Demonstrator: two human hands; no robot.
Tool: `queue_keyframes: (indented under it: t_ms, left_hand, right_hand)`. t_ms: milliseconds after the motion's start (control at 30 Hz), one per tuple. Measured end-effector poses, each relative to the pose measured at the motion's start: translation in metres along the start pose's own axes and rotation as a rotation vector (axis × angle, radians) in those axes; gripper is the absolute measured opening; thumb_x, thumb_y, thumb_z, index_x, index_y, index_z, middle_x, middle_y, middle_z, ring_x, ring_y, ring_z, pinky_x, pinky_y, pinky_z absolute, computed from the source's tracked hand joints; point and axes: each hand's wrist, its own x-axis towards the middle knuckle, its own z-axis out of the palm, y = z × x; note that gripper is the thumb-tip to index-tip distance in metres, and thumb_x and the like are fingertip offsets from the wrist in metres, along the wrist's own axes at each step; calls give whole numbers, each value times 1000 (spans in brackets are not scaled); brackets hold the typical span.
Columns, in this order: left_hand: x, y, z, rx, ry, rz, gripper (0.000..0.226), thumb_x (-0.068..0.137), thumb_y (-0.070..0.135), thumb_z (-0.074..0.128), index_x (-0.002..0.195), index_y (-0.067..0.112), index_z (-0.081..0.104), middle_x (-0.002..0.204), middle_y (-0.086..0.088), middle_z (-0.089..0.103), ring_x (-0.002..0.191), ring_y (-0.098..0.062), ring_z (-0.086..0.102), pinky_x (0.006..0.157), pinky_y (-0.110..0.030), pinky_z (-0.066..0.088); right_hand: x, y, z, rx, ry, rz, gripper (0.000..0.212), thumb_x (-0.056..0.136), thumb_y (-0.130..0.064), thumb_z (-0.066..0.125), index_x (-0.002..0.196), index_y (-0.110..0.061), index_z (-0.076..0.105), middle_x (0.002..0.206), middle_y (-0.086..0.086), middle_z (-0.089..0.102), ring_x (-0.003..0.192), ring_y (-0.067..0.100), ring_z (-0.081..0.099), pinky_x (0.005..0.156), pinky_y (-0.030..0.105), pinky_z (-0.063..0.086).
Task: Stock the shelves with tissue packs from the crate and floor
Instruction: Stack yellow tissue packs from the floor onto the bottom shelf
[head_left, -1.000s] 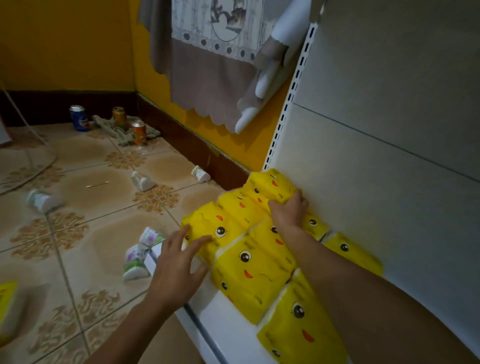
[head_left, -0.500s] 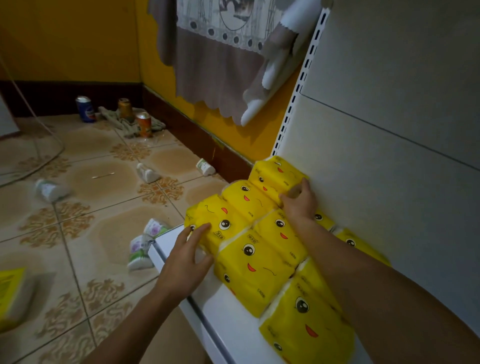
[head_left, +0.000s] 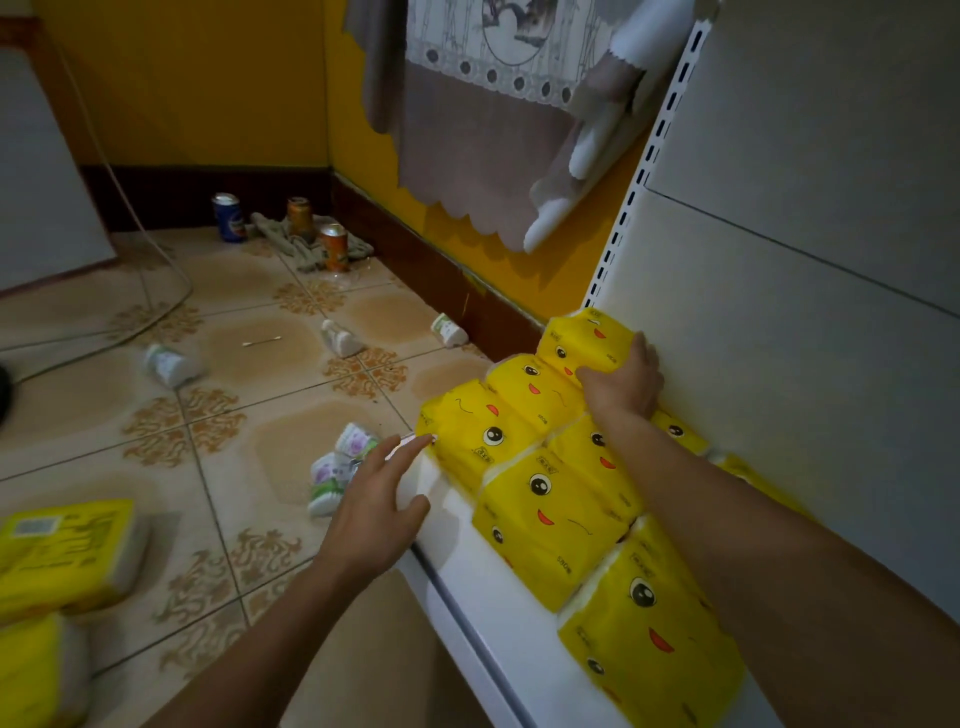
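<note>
Several yellow tissue packs with cartoon faces lie in rows on the white shelf (head_left: 467, 587). My right hand (head_left: 623, 382) grips the farthest yellow pack (head_left: 582, 332) at the shelf's far end, against the back panel. My left hand (head_left: 376, 501) hovers over the shelf's front corner with fingers straight, its fingertips touching the front-left pack (head_left: 478, 431). Two more yellow packs (head_left: 67, 551) lie on the floor at the lower left.
Small white tissue packs (head_left: 337, 465) lie scattered on the tiled floor, some right beside the shelf corner. Three drink cans (head_left: 332, 244) and a rag sit by the far wall. A curtain (head_left: 467, 130) hangs on the yellow wall. A cable crosses the floor at left.
My left hand has slid a little away from the front-left pack, so only its fingertips touch it. My right hand stays on the farthest pack, pushing it against the back panel.
</note>
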Motion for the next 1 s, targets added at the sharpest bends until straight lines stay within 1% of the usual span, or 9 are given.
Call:
queue_keyframes:
  t_ms: [200,333,567,667,733,800,867,967,1000]
  left_hand:
    - [-24,-25,-49,159,26,-77,56,86,14,57,136,32,40,150,0,28,136,-21,28,108,-35,29]
    - [-50,-52,-89,267,47,-209,55,87,19,56,137,32,40,152,1,24,136,-22,27,109,-33,27]
    - [-111,-117,-161,337,116,-468,52,84,17,60,134,25,47,148,-10,31,134,-29,33,109,-33,27]
    - [-138,-139,-183,318,168,-586,51,84,14,59,133,22,48,146,-11,33,133,-28,34,108,-34,30]
    - [-154,-149,-194,288,190,-643,51,82,14,59,132,21,50,146,-12,35,133,-28,35,107,-34,33]
    - [-167,-157,-201,269,189,-685,54,78,28,56,132,20,50,144,-12,38,132,-28,36,107,-34,32]
    - [-176,-164,-205,279,194,-686,68,67,39,48,131,19,50,141,-11,42,130,-27,38,106,-33,32]
    - [-185,-173,-206,338,157,-670,72,68,50,49,134,21,47,143,-8,40,132,-26,36,106,-32,28]
    - [-187,-175,-206,357,145,-664,80,63,57,43,134,22,46,144,-7,38,132,-25,35,106,-31,27]
  right_hand:
    - [-37,-54,36,-20,-13,-239,84,83,-26,67,149,-16,17,158,7,11,144,24,14,117,40,14]
    - [-77,-91,74,-9,-102,-354,80,84,-24,63,149,-14,17,157,8,12,144,23,14,117,37,14]
    - [-179,-137,149,1,-498,-437,83,86,-25,63,150,-18,10,157,5,14,144,25,15,115,38,22]
    - [-225,-143,179,-101,-724,-620,79,89,-24,61,150,-17,12,155,6,21,141,28,21,112,40,28]
    - [-252,-141,197,-200,-818,-770,75,88,-23,60,149,-16,16,151,9,29,137,30,30,108,41,33]
    - [-276,-138,216,-283,-881,-876,71,89,-20,57,148,-17,18,148,12,32,133,32,34,104,41,36]
    - [-297,-133,236,-346,-935,-931,70,89,-19,54,148,-21,16,145,15,32,130,34,35,100,42,37]
    - [-322,-126,263,-445,-983,-1001,71,92,-23,54,149,-23,12,149,18,23,131,38,32,102,45,35]
    - [-327,-124,271,-471,-996,-1014,70,93,-21,53,149,-25,12,151,18,18,133,38,29,104,46,34]
